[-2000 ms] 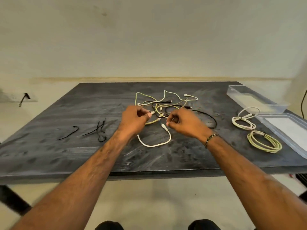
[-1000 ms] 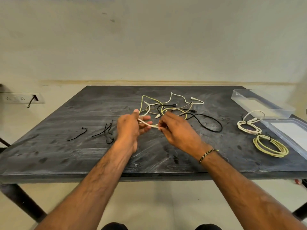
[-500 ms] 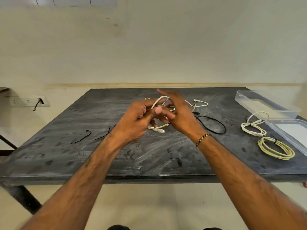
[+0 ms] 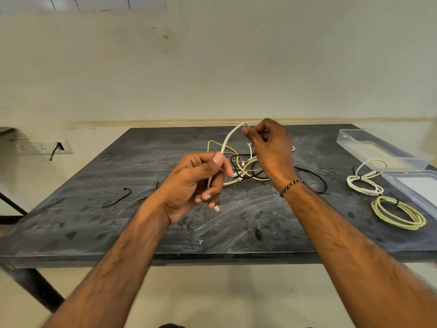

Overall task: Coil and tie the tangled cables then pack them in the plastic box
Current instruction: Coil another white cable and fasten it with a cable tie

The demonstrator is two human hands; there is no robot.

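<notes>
A white cable [image 4: 227,141] runs between both hands above the dark table [image 4: 165,228]. My left hand [image 4: 194,183] grips its lower part, with the plug end sticking out below the fingers. My right hand [image 4: 269,147] pinches its upper part, raised over the tangle of white, yellow and black cables [image 4: 246,169]. At the right lie a coiled, tied white cable [image 4: 365,179] and a coiled, tied yellow cable [image 4: 398,215]. The clear plastic box [image 4: 378,150] stands at the far right, its lid [image 4: 416,188] lying nearer to me.
Several black ties [image 4: 118,198] lie on the table's left part. A wall socket with a black plug [image 4: 55,147] sits on the wall at the left. The table's front edge runs under my forearms.
Both hands lifted the white cable off the table. They then drew apart, the right hand rising up and back and the left dropping lower, so the cable stretches between them.
</notes>
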